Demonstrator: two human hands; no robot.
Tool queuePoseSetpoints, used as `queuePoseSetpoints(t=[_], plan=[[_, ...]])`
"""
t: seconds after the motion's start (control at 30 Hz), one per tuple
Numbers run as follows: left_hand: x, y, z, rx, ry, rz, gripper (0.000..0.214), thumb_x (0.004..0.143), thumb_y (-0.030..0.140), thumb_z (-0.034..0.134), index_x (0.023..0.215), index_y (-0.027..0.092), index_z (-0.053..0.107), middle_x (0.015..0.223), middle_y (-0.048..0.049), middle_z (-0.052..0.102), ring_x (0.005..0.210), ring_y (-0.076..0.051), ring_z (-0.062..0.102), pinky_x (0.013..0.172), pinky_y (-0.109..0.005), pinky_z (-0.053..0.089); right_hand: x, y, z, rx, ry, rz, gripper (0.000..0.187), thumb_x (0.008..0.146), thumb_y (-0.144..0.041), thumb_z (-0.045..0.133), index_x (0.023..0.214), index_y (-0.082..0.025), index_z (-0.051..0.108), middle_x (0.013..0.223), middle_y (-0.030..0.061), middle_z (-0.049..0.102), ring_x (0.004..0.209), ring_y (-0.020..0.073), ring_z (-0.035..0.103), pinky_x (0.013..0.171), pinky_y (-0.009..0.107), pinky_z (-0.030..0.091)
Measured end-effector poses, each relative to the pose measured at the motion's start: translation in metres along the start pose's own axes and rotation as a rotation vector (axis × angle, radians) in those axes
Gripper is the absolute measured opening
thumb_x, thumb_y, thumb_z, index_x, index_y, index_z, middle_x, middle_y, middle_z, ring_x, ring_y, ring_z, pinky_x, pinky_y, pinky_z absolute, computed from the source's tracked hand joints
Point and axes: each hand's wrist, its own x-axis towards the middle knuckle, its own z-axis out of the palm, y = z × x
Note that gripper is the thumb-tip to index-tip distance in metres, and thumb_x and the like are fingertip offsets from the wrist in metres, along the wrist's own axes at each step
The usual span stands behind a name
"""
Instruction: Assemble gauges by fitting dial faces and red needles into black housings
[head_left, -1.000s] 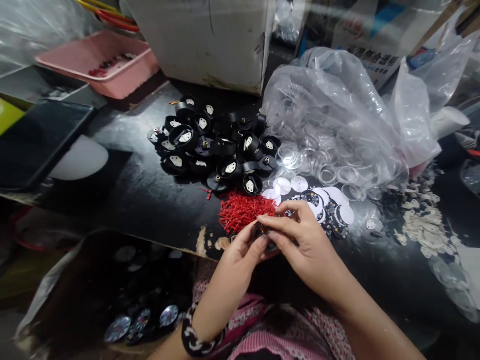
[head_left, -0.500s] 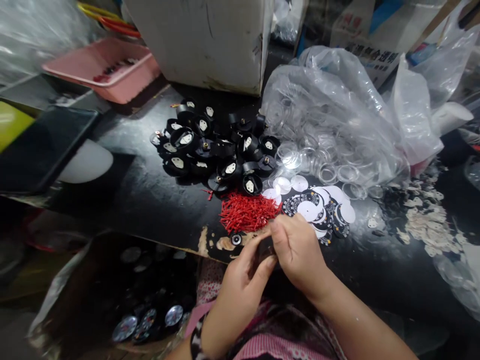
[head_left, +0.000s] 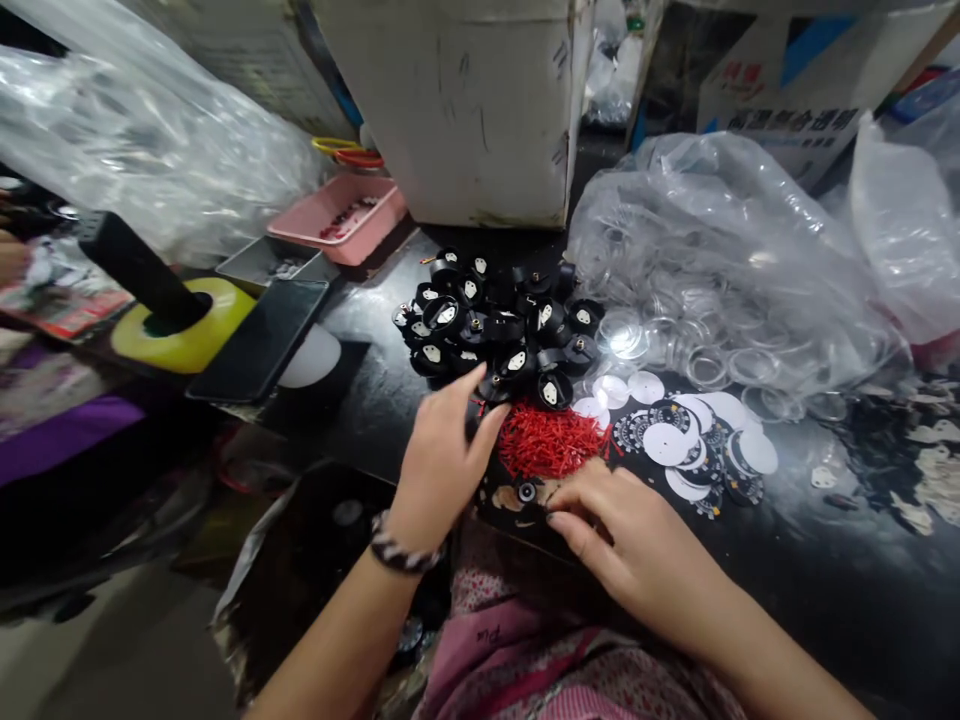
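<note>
My left hand (head_left: 446,440) reaches to the front edge of a pile of round black plastic cases (head_left: 517,325). Its thumb and index finger are apart, around or beside a black case (head_left: 495,388); contact cannot be made out. At the table's front edge, my right hand (head_left: 630,510) has thumb and fingertips drawn together, and whatever is between them is hidden or too small to name. Between the hands lies a heap of small red pointers (head_left: 551,440). A small black ring-like part with a pale centre (head_left: 527,492) rests just left of the right fingertips.
Printed dials and white discs (head_left: 675,445) lie right of the red heap. Behind them, a plastic bag (head_left: 712,200) spills clear rings. A carton (head_left: 450,110) stands at the back. Leftward are a pink tray (head_left: 337,215), a phone (head_left: 259,340) and a yellow tape roll (head_left: 184,325).
My hands were together around a dark object; now they are apart, and that object is out of sight. My left hand has moved forward to the black cases. The view has turned left.
</note>
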Motion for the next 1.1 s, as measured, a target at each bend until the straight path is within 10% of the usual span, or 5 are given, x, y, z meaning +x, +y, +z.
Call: queuePoseSetpoints(t=[0.2, 0.37, 0.53, 0.77, 1.1], plan=[[0.056, 0.008, 0.024, 0.024, 0.08, -0.011, 0.055, 0.082, 0.04, 0.067, 0.132, 0.02, 0.056, 0.123, -0.0146, 0.065, 0.12, -0.037, 0.052, 0.109, -0.054, 0.027, -0.017, 0.011, -0.005, 0.018, 0.027, 0.109, 0.014, 0.095, -0.024, 0.05, 0.092, -0.023, 0.065, 0.092, 0.0006, 0.072, 0.08, 0.0199, 0.062, 0.076, 0.037, 0.042], [0.007, 0.028, 0.009, -0.595, -0.07, -0.237, 0.062, 0.082, 0.034, 0.068, 0.139, 0.029, 0.045, 0.127, -0.0076, 0.06, 0.114, -0.026, 0.06, 0.101, -0.04, 0.044, -0.013, 0.01, -0.005, 0.122, 0.174, 0.152, 0.041, 0.093, -0.024, 0.051, 0.134, -0.02, 0.049, 0.11, 0.0075, 0.066, 0.088, 0.0191, 0.061, 0.074, 0.033, 0.048], [-0.044, 0.035, 0.0, -0.5, -0.442, -0.295, 0.045, 0.073, 0.035, 0.077, 0.118, 0.034, 0.069, 0.122, -0.0057, 0.065, 0.118, -0.033, 0.056, 0.109, -0.045, 0.037, -0.012, 0.018, -0.016, 0.02, 0.126, 0.038, 0.032, 0.091, -0.011, 0.044, 0.117, -0.021, 0.061, 0.105, 0.0057, 0.066, 0.096, 0.0173, 0.061, 0.083, 0.031, 0.048], [-0.069, 0.046, 0.021, -1.129, -0.364, -0.727, 0.044, 0.084, 0.044, 0.066, 0.127, 0.033, 0.064, 0.133, -0.0049, 0.064, 0.122, -0.028, 0.058, 0.097, -0.035, 0.051, -0.022, 0.077, -0.046, -0.563, 0.354, 0.34, 0.029, 0.086, -0.025, 0.062, 0.114, -0.016, 0.062, 0.109, 0.0138, 0.06, 0.101, 0.0314, 0.058, 0.086, 0.05, 0.045], [-0.051, 0.072, 0.041, -1.596, -0.16, -1.045, 0.039, 0.094, 0.051, 0.05, 0.121, 0.028, 0.065, 0.12, -0.0059, 0.072, 0.109, -0.023, 0.068, 0.092, -0.039, 0.057, -0.029, 0.036, -0.018, 0.016, 0.308, -0.02, 0.011, 0.093, -0.019, 0.056, 0.093, -0.019, 0.068, 0.099, 0.0062, 0.071, 0.096, 0.018, 0.065, 0.087, 0.033, 0.051]])
